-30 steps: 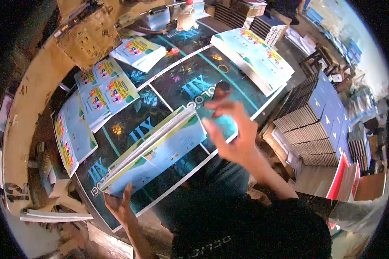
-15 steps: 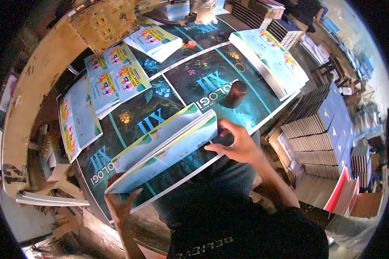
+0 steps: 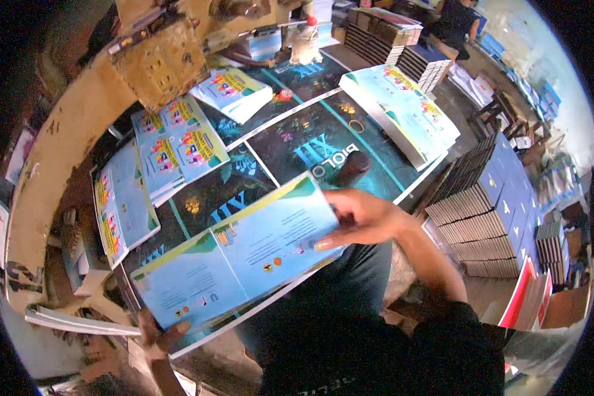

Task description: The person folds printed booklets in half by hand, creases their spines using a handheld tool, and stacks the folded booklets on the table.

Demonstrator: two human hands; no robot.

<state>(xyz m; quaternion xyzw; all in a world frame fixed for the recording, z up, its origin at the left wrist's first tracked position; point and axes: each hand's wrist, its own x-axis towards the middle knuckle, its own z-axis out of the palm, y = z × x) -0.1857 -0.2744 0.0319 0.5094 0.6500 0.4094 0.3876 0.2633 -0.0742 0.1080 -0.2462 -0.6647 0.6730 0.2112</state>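
A bundle of blue sheets is held aslant over the near edge of the table, with its printed face turned up toward the wearer. Its right end is gripped by the right hand, the thumb laid on the face and the fingers tucked at the end and behind. Its lower left corner is pinched by the left hand, whose thumb is seen on the face while its fingers are mostly hidden.

Just beyond the right hand, a dark cylinder is stood on a dark poster, by which the table is covered. A brown ring and a small red object are seen farther back on it. To the left, printed sheets are spread in overlapping piles; at the far right, a thick stack of paper is placed. Beyond the table's right edge, blue books are piled high. At the back, a white bottle with a red cap is seen near a yellowish machine.
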